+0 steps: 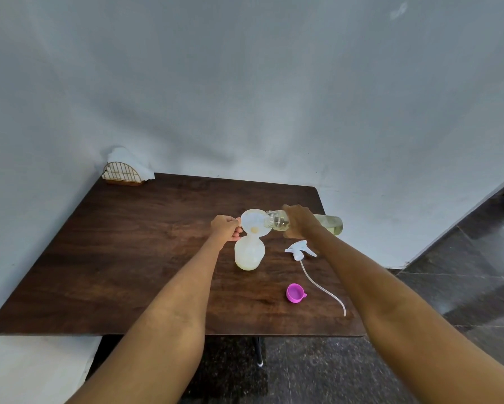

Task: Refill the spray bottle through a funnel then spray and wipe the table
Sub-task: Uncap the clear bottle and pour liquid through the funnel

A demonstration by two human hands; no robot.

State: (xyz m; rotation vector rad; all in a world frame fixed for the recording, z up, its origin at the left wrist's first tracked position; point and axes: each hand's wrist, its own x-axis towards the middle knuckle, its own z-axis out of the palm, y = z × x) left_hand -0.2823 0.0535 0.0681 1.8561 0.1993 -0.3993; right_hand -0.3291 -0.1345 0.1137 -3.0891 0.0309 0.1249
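— Pouring step, is it?
— Yes. Your left hand (226, 227) pinches the rim of the funnel (255, 221), which sits in the neck of the spray bottle (249, 255) just below that hand; the bottle stands upright, cloudy white, pale yellow at the base.
— And the other side?
— Your right hand (298, 221) is curled round the refill bottle (326, 224), held almost level, mouth over the funnel. Next, I judge, you tip slowly, then refit the trigger head (300, 250) lying just below your right hand.
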